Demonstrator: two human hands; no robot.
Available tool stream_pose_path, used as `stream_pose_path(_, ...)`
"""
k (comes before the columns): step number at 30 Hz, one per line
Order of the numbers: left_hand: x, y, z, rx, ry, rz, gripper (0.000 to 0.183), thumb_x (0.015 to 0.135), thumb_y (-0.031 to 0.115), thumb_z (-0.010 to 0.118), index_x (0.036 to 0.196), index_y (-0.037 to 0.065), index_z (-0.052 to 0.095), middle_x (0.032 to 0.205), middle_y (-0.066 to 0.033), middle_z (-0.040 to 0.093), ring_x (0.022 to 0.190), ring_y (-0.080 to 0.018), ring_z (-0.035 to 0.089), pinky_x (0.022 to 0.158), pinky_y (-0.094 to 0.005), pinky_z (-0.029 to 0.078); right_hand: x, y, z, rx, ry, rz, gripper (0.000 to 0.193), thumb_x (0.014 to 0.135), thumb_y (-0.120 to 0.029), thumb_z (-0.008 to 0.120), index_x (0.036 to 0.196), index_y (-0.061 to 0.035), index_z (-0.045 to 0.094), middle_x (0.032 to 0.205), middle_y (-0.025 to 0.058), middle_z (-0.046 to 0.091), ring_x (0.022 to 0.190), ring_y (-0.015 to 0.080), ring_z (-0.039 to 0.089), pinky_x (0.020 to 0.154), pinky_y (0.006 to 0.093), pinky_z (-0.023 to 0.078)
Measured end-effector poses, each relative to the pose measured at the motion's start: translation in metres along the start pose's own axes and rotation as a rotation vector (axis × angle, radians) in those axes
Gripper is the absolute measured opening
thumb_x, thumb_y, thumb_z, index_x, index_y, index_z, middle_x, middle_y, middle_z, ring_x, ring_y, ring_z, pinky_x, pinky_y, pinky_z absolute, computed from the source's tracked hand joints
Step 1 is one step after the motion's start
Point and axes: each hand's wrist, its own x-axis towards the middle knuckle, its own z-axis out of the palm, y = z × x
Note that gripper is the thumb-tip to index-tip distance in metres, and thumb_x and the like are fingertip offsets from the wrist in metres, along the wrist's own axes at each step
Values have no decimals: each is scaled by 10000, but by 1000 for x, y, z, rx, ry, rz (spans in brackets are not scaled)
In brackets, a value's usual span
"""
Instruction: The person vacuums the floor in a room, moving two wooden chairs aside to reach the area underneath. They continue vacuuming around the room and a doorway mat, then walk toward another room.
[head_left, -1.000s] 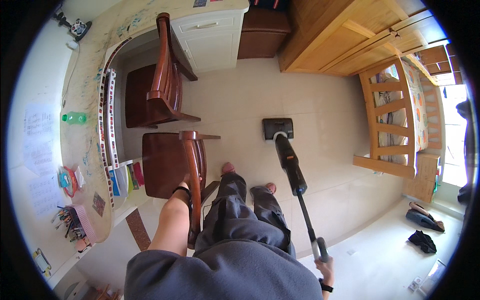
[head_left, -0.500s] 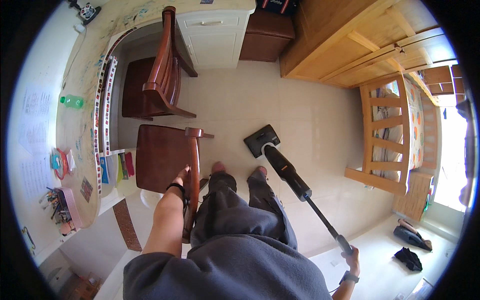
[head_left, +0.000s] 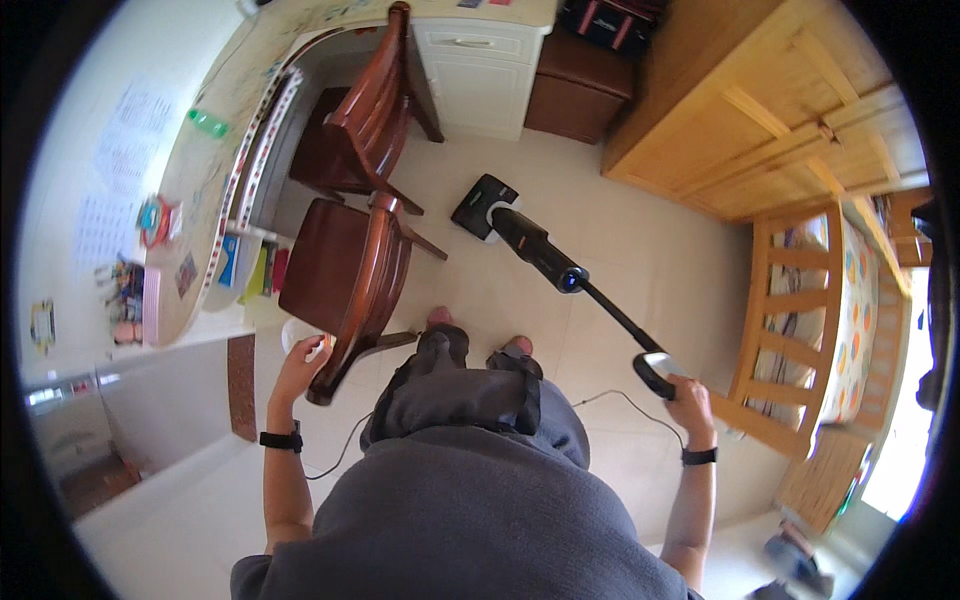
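My right hand point(head_left: 688, 402) is closed round the handle of a black upright stick vacuum point(head_left: 537, 252), whose pole slants away to the far left. Its flat floor head point(head_left: 478, 203) rests on the tiles close to the legs of the farther chair. A small blue light glows on the vacuum's body. Beside the back of the nearer dark red wooden chair point(head_left: 325, 250) is my left hand point(head_left: 298, 370), its fingers loosely bent and apart, holding nothing. That chair stands turned at an angle, its seat towards the desk.
A second wooden chair point(head_left: 375, 115) is tucked at the curved desk point(head_left: 185, 255) on the left. A white cabinet point(head_left: 475, 85) and a brown box seat point(head_left: 580, 95) stand at the far side. A wooden wardrobe point(head_left: 740, 110) and slatted bed point(head_left: 795, 300) line the right. A thin cable point(head_left: 620, 393) hangs near me.
The vacuum's head has moved forward and left towards the chairs. My left hand has come off the nearer chair, which now stands turned and closer to the other chair. My view has shifted.
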Motion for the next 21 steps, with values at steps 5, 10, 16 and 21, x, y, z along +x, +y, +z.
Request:
stream_pose_path(5,-29,15,72,558,456,-42,548,782,501,625,1066,36,569,945,-163,609,850,-360,594,713,-475,455,50,-28,44,87,-115,-89,359,630,-104,649,987,-109,616,850,206,632,867,386,599,739,464,490)
stream_pose_path(10,-17,23,84,606,610,-78,486,794,515,612,873,37,560,811,-151,626,756,-344,612,663,-439,480,71,-29,59,163,-234,-57,407,613,-89,637,1019,-95,611,875,216,633,894,407,582,758,477,480)
stream_pose_path(16,-18,30,80,607,583,-103,490,800,516,601,906,39,559,809,-139,635,758,-336,621,665,-442,484,59,11,26,113,-222,-36,414,585,-77,642,998,-75,634,857,225,630,872,403,592,764,461,483)
stream_pose_path(21,-14,26,77,605,605,-77,509,805,533,580,897,33,556,785,-166,635,751,-348,621,650,-457,480,51,51,-3,70,-196,-16,427,581,-60,633,1008,-80,645,860,226,630,863,400,598,760,446,490)
